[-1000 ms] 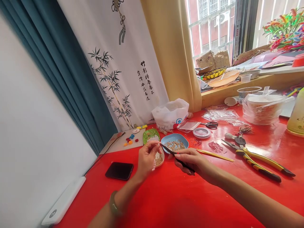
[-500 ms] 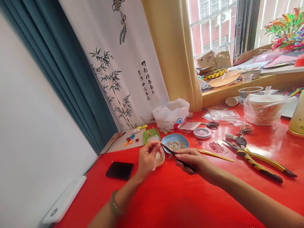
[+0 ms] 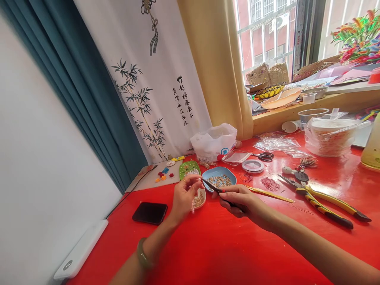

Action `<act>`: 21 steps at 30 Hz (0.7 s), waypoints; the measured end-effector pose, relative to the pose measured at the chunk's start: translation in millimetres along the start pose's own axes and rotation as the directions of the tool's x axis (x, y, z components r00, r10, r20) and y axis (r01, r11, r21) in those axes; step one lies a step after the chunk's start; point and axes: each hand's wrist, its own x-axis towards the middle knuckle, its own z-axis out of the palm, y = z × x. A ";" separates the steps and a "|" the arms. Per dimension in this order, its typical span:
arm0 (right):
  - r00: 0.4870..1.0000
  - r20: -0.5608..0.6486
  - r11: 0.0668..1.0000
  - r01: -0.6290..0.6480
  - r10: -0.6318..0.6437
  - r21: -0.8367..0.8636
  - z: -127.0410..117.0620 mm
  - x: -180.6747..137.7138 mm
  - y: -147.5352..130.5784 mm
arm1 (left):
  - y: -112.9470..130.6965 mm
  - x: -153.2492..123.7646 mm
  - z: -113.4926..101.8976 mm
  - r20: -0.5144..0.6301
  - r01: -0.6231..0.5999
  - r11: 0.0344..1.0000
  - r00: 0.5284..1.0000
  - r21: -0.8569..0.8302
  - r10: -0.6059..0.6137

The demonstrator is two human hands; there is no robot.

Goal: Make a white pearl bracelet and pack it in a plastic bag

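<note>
My left hand point(image 3: 186, 194) is closed, thumb and forefinger pinched together. A short string of small pale beads point(image 3: 192, 208) hangs from it beside the palm. My right hand point(image 3: 242, 201) is wrapped round slim black pliers point(image 3: 212, 185), whose narrow jaws point left. Their tip meets the left fingertips; whatever is pinched there is too small to make out. Just behind the hands lie a blue dish point(image 3: 233, 176) of gold beads, a green dish point(image 3: 183, 168) holding pale beads, and a light dish point(image 3: 203, 202) of gold beads, partly hidden by the left hand.
A phone point(image 3: 150, 213) lies left of the hands on the red table point(image 3: 208, 253). To the right are yellow tweezers point(image 3: 273, 194), large yellow-black pliers point(image 3: 320, 202), scissors point(image 3: 265, 156) and a round lid point(image 3: 253, 166). A plastic bag point(image 3: 213, 142) stands behind the dishes.
Almost nothing differs. Both hands hold the same place, with the pliers' tip still at the left fingertips; the hanging bead string has shifted slightly.
</note>
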 end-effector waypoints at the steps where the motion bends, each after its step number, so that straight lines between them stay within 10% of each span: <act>1: 1.000 -0.002 1.000 0.002 -0.002 -0.004 0.1 0.1 -0.5 | 0.4 0.4 -0.3 0.006 0.002 1.000 1.000 -0.002 -0.002; 10: 1.000 -0.022 0.999 -0.006 0.006 -0.034 -0.2 0.5 -2.0 | 6.4 1.5 -4.0 -0.068 0.015 0.983 0.998 0.186 -0.002; 21: 1.000 0.003 0.997 0.003 -0.003 -0.083 -2.0 2.1 2.9 | 12.3 4.8 -6.5 0.044 0.187 0.970 0.982 -0.156 -0.183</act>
